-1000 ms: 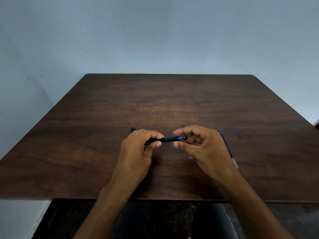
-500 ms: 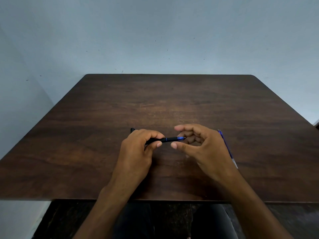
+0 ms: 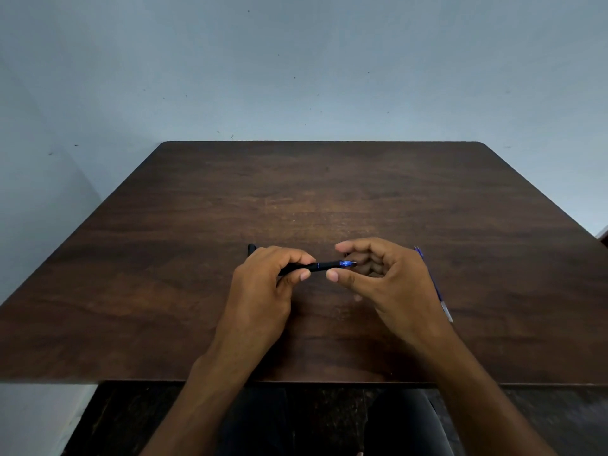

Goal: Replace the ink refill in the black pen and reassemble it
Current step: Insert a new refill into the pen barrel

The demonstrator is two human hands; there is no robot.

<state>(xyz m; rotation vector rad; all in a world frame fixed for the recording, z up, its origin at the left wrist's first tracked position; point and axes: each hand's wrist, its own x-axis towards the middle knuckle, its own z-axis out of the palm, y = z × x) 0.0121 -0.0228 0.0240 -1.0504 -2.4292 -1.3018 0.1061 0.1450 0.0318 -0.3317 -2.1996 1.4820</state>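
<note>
Now both hands are above the near half of the dark wooden worktop (image 3: 362, 192), close to each other. The left hand (image 3: 263, 291) is closed around the black pen (image 3: 324, 266), with the thumb and the first finger pinching the barrel, so the pen is held a little over the wood and lies almost level, pointing to the right. The back end of the pen comes out behind the left knuckles, and the front end shows a blue translucent part with a small tip. The right hand (image 3: 391, 284) is loosely curled and half open; its thumb and first finger stand on the two sides of the blue end, near it, but they seem not to close on it, and I cannot tell if any fingertip touches the tip. On the worktop just to the right of the right hand lies a thin blue refill (image 3: 434, 284), partly hidden by the hand, running from far to near, with a pale part at the near end. It is apart from the pen. Behind the worktop is a plain light blue wall (image 3: 296, 77) with small dark spots.
</note>
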